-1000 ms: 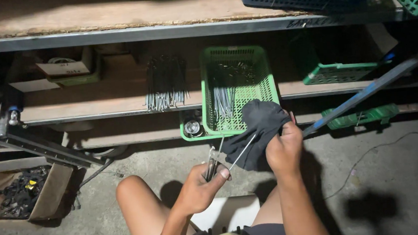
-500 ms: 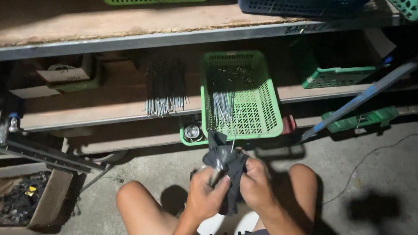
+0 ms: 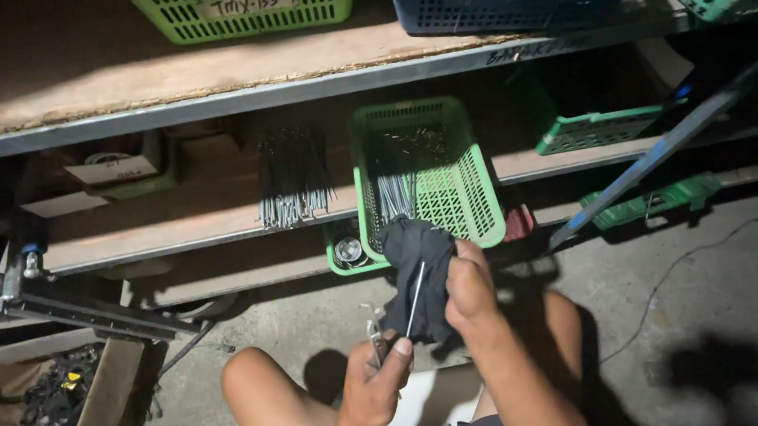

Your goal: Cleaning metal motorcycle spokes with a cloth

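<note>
Left hand [image 3: 373, 386] pinches the lower end of a thin metal rod [image 3: 415, 298]; right hand [image 3: 469, 285] is closed on a dark cloth [image 3: 417, 273] wrapped about the rod's upper part. Both are raised between the knees, just below the rim of the green basket [image 3: 477, 203] on the low shelf [image 3: 200, 231]. Open concrete floor [image 3: 696, 341] lies to the right.

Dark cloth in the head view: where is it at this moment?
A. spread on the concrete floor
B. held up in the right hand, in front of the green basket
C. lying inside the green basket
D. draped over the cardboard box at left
B: the right hand holds the dark cloth up around a thin metal rod, with the green basket behind it on the shelf.
</note>
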